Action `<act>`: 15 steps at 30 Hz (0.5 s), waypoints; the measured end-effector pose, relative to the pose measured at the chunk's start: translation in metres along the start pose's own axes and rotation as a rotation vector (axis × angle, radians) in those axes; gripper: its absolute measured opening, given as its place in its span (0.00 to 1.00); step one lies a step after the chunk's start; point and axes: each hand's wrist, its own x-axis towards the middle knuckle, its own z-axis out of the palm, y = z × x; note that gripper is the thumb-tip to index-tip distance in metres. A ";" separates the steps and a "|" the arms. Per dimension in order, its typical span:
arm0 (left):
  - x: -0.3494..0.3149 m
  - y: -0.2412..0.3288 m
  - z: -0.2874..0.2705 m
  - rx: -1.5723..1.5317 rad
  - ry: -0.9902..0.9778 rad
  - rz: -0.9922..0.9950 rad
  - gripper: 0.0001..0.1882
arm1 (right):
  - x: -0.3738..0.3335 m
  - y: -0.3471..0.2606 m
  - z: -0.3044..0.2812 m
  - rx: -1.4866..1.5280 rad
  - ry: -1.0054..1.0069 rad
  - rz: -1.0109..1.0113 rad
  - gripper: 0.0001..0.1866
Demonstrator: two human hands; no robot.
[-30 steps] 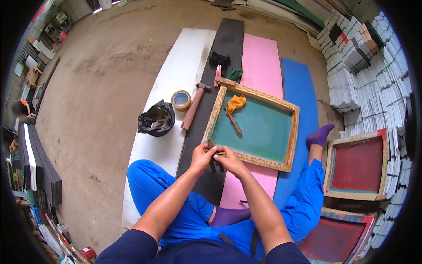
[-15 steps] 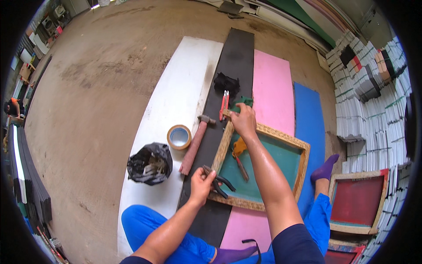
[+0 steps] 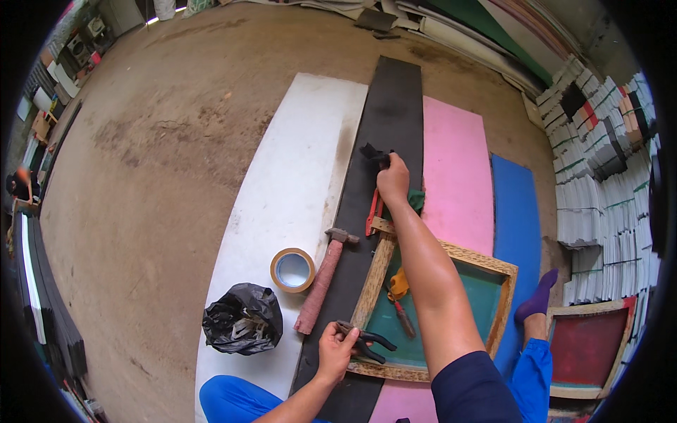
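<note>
My left hand (image 3: 337, 352) is closed around the jaw end of black-handled pliers (image 3: 372, 344), next to the near left corner of a wooden frame (image 3: 371, 282) stretched with green mesh (image 3: 441, 317). Farther away, my right hand (image 3: 393, 178) grips a crumpled black plastic bag (image 3: 374, 155) above the black strip. Below that wrist lie red-handled pliers (image 3: 374, 211), a small wood block (image 3: 382, 225) at the frame's corner and a green cloth (image 3: 415, 201). On the mesh rests a red-handled tool (image 3: 403, 319) with a yellow cloth (image 3: 398, 284).
A hammer (image 3: 326, 282) with a wrapped handle, a tape roll (image 3: 293, 270) and an open black bag of scraps (image 3: 243, 321) lie to the left. White (image 3: 282, 176), black, pink (image 3: 458, 169) and blue (image 3: 515, 211) sheets cover the floor. Bundled stacks (image 3: 606, 211) and a red-mesh frame (image 3: 592, 345) stand right.
My right hand has left the frame's far corner, reached farther away and taken hold of the crumpled black plastic bag. My left hand still holds the pliers. The view has shifted slightly.
</note>
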 end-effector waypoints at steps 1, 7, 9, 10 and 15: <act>0.000 0.000 0.000 -0.017 0.007 0.016 0.09 | 0.001 -0.004 -0.005 0.105 0.036 0.027 0.09; -0.003 0.004 -0.001 0.013 -0.003 0.033 0.08 | -0.027 -0.001 -0.073 0.619 0.218 -0.083 0.07; -0.004 0.005 -0.002 0.001 0.012 0.052 0.08 | -0.056 -0.002 -0.097 0.632 0.268 -0.148 0.07; -0.005 0.004 0.000 0.013 0.000 0.065 0.08 | -0.073 -0.003 -0.115 0.630 0.300 -0.182 0.08; -0.005 -0.005 -0.005 0.027 -0.037 0.096 0.08 | -0.174 0.006 -0.176 0.153 0.053 -0.097 0.17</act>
